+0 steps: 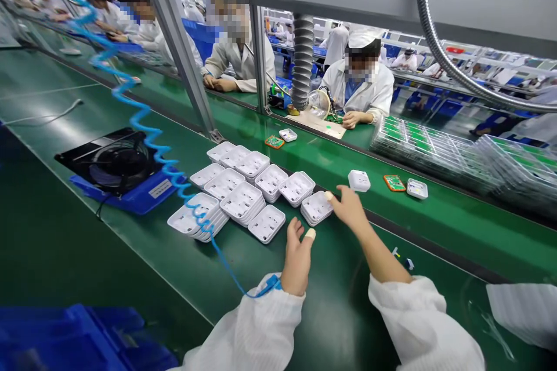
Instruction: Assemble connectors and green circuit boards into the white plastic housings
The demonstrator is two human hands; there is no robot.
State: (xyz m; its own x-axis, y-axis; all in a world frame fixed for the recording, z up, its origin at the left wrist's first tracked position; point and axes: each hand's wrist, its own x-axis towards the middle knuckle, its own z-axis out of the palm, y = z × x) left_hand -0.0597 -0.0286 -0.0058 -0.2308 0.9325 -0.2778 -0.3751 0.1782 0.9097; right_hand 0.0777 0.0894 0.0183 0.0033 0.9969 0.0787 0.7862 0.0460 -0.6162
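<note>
My right hand (348, 206) reaches forward over the green bench, fingers curled, its taped fingertip touching the edge of a small stack of white plastic housings (317, 207). Just beyond it lies a single white housing (359, 180) on the conveyor belt. My left hand (297, 257) hovers over the mat a little nearer me, fingers loosely bent and apart, thumb capped with tape, holding nothing. A blue coiled strap (143, 122) runs from my left wrist. Several more stacks of white housings (239, 185) lie to the left.
A black fan on a blue base (119, 165) sits at the left. On the belt lie green circuit boards (394, 182) and small white parts (417, 188). Clear trays of boards (429, 148) are piled at the right. Co-workers in white coats (361, 90) sit opposite.
</note>
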